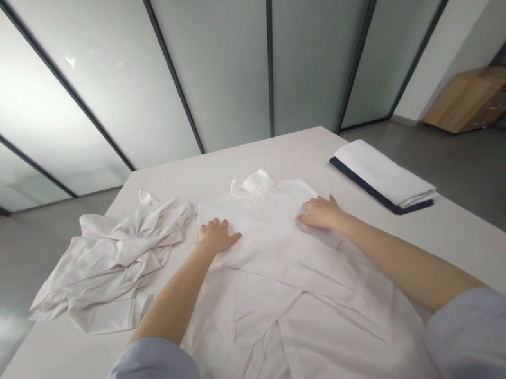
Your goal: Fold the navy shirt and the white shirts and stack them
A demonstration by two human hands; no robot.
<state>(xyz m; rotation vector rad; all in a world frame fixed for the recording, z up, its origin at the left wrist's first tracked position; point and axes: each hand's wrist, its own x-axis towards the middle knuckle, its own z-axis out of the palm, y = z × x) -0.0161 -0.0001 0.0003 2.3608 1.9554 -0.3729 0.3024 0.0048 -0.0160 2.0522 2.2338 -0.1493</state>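
A white shirt (271, 265) lies spread in front of me with its collar (254, 182) at the far end. Its sleeves are folded inward across the middle, and creases run over the lower part. My left hand (216, 235) rests on the upper left side of the shirt, fingers apart and thumb stretched inward. On the opposite side, my right hand (322, 212) lies on the shirt's upper right edge, its fingers spread on the cloth. Neither hand visibly grips the fabric.
A crumpled pile of white cloth (123, 258) lies to the left on the white table (285, 151). Folded white fabric (382, 173) sits on a dark flat piece (365, 189) at the right edge. Beyond are frosted glass panels (220, 58) and a wooden cabinet (472, 98).
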